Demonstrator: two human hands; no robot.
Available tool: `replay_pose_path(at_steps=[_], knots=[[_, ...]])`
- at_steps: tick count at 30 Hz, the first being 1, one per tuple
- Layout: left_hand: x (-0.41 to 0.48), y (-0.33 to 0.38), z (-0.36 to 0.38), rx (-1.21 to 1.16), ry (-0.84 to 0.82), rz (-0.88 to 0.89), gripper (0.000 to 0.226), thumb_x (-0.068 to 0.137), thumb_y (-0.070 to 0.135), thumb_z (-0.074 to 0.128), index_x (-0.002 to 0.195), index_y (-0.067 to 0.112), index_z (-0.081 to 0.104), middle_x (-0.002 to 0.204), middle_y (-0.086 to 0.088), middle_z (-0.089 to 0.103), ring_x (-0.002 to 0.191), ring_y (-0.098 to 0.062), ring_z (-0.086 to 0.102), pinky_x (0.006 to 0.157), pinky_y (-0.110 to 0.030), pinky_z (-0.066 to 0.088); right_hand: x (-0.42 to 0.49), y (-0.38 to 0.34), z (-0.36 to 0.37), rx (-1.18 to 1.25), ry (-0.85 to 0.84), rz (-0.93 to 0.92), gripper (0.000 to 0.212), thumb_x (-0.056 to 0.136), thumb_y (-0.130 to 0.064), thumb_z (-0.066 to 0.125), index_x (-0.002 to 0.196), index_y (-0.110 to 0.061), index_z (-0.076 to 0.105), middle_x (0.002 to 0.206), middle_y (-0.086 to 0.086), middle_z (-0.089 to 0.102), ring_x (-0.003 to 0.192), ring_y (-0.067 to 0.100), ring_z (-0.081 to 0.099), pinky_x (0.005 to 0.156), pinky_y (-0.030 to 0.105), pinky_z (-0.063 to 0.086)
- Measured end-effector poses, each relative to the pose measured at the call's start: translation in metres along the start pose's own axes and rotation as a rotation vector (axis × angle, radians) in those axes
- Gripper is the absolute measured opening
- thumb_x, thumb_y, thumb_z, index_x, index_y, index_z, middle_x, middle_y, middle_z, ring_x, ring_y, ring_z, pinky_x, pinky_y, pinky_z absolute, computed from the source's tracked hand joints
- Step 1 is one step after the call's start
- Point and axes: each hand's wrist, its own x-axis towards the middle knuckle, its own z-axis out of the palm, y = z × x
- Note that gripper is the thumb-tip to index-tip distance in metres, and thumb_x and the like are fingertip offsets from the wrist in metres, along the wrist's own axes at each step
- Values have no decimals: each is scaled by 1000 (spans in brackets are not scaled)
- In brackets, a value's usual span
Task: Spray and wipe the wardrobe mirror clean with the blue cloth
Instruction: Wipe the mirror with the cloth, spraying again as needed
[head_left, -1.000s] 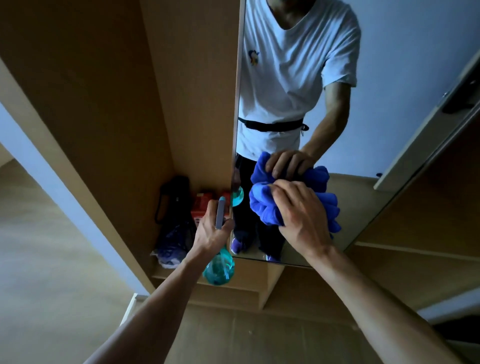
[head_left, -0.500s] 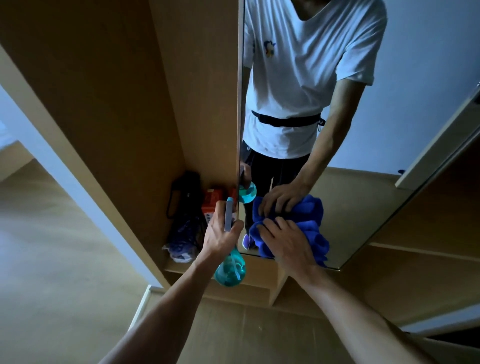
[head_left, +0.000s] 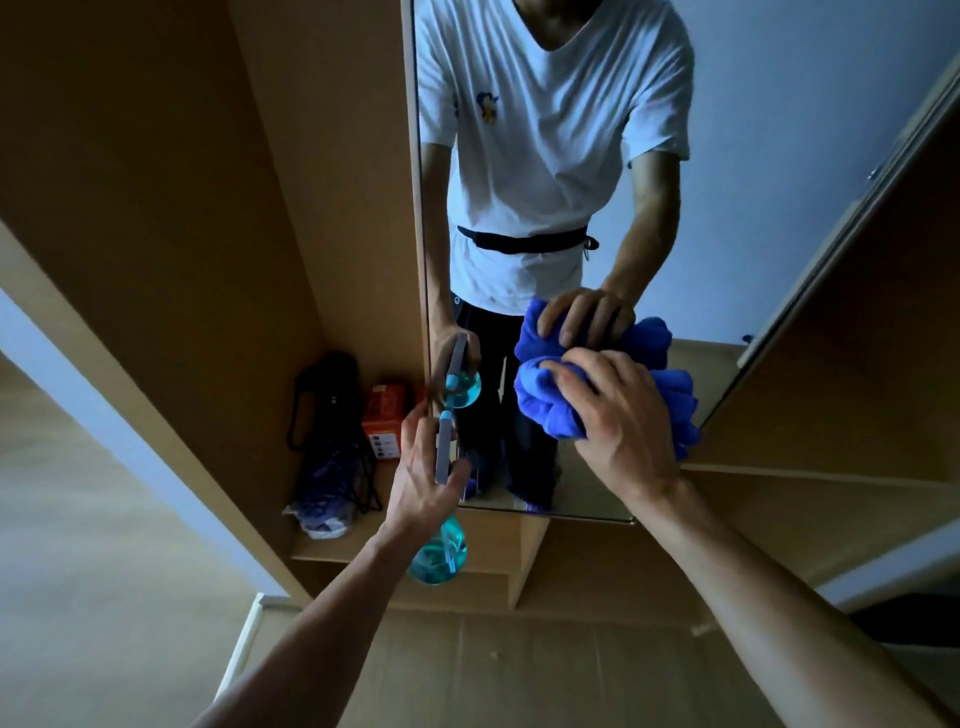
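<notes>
A: What changed?
B: My right hand (head_left: 618, 421), fingers (head_left: 571, 379) curled round the blue cloth (head_left: 545, 410), has swept it back up from the bottom edge of the mirror (head_left: 779, 208); wiping continues. Left hand (head_left: 421, 483) grips the spray bottle (head_left: 439, 556), idle.

The wardrobe shelf (head_left: 356, 545) carries a black bag (head_left: 327, 400), an orange box (head_left: 387, 426) and a plastic bag (head_left: 319, 514).

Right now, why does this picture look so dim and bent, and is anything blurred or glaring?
Head view: the light is dim and bluish, leaving the wardrobe side panel in shadow; the wide lens slants the mirror edges and stretches the forearms; no glare on the glass; the blue cloth under the right hand and the spray bottle in the left hand look fairly sharp.
</notes>
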Motion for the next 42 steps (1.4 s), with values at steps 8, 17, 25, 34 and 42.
replay_pose_path(at_steps=[8, 17, 25, 34, 42], knots=[[-2, -3, 9, 2, -31, -15, 60, 76, 37, 55, 126, 5, 54, 141, -16, 37, 113, -33, 51, 69, -17, 39, -17, 1, 24, -56, -57, -52, 36, 92, -11, 61, 127, -17, 62, 122, 8, 61, 102, 31, 55, 87, 43, 46], [-2, -2, 13, -1, 9, 4, 37, 79, 26, 60, 113, 11, 53, 134, -3, 38, 115, -42, 52, 65, -14, 38, -60, -1, 67, -75, -345, -116, 51, 87, -8, 30, 123, -18, 63, 123, 12, 62, 103, 32, 57, 86, 43, 51], [-3, -4, 15, 80, 33, 65, 40, 78, 30, 57, 115, 14, 50, 143, 15, 25, 137, -48, 38, 79, -46, 55, -46, 21, 36, -19, -201, -49, 43, 86, -5, 49, 126, -17, 61, 123, 11, 59, 101, 34, 56, 89, 45, 48], [-5, 1, 23, 72, 29, -21, 36, 83, 20, 67, 114, 12, 52, 153, -13, 25, 122, -38, 48, 75, -37, 45, -25, 53, -19, -144, 57, 42, 43, 89, -7, 58, 128, -24, 63, 124, 11, 59, 105, 34, 54, 93, 46, 42], [-10, 5, 32, 79, 69, -4, 36, 78, 25, 61, 111, 13, 53, 158, -4, 18, 131, -38, 43, 80, -40, 48, -60, 54, 26, -159, -21, -74, 41, 90, -4, 59, 127, -23, 62, 115, 12, 59, 96, 34, 54, 85, 48, 45]])
